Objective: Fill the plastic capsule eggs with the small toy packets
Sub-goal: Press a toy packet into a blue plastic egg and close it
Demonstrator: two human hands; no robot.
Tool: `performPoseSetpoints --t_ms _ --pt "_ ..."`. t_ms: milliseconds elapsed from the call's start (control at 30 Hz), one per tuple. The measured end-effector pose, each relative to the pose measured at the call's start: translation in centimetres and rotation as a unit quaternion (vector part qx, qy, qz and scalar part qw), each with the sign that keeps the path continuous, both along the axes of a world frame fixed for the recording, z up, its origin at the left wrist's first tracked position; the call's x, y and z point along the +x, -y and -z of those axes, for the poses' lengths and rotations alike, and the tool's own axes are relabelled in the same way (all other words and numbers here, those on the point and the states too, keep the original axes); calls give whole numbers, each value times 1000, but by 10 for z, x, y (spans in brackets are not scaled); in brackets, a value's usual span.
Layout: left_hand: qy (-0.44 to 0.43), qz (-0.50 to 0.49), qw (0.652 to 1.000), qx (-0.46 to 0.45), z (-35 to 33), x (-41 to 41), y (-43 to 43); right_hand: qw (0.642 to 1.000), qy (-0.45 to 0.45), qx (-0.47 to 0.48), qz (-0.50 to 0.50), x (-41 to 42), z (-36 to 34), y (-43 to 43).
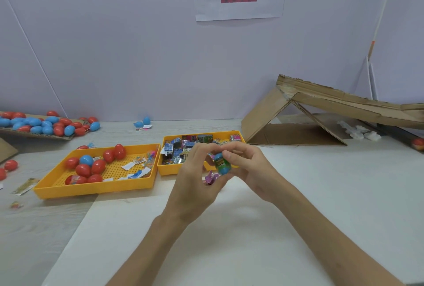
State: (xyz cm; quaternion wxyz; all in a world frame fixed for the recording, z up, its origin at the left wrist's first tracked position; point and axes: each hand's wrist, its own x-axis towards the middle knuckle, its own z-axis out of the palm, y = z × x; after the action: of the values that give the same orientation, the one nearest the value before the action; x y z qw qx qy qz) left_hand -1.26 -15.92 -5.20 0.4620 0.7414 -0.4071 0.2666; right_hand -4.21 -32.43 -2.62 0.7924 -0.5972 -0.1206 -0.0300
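Both my hands meet over the table in front of the right yellow tray (238, 135). Between them is a blue capsule egg (222, 163) with a green printed wrap around it. My right hand (250, 166) pinches its upper end, and my left hand (195, 178) grips it from below. A purple packet (211, 176) shows under my left fingers. The right tray holds several small toy packets (177, 150). Several red and blue eggs (88, 166) and loose paper slips lie in the left yellow tray (91, 188).
A cardboard sheet at the far left (36, 135) carries several red and blue eggs, and a few eggs lie loose on the table near it. A folded cardboard ramp (321, 111) stands at the right. One red egg (418, 144) lies at the right edge.
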Motion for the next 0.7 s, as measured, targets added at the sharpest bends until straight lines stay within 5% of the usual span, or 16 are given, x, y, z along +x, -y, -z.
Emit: performPoseSetpoints --t_ms 400,700 --pt "159 -85 983 29 2 2 -2 996 2 51 -68 -1 -1 3" --pt "307 -93 947 -31 3 -18 7 944 8 104 -312 -8 -5 6"
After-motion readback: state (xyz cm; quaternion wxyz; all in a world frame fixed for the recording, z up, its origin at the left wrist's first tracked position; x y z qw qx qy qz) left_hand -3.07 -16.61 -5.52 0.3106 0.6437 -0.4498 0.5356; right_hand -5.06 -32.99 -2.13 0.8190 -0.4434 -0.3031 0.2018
